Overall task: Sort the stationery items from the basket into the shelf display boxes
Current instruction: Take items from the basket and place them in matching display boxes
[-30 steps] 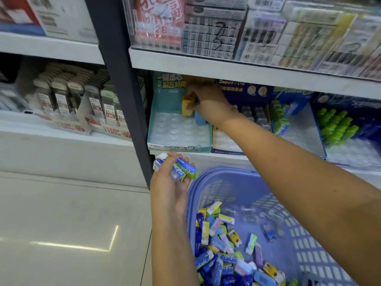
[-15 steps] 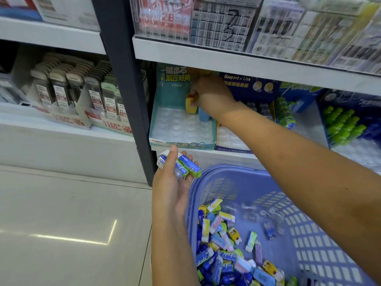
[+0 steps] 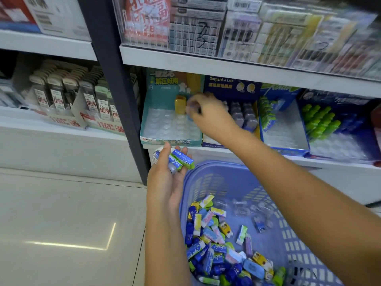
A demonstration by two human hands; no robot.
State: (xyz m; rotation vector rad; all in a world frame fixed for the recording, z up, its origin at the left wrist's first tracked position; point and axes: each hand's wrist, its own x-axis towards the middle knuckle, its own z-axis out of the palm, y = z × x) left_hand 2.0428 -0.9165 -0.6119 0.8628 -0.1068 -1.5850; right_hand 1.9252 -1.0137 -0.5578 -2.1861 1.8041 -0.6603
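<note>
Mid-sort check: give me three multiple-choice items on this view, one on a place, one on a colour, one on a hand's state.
1. Where does the yellow eraser stand?
A. on the floor tiles
B. in the teal display box
C. on the top shelf

2. What colour is the basket?
A. red
B. black
C. lilac-blue

3. What is the left hand doing?
A. holding several wrapped erasers
B. lying empty and flat
C. gripping the shelf post

Answers:
1 B: it stands upright at the back of the box's clear tray, beside the right hand.
2 C: its rim and lattice walls are lilac-blue.
3 A: blue and green wrappers lie across its fingers, under its thumb.
</note>
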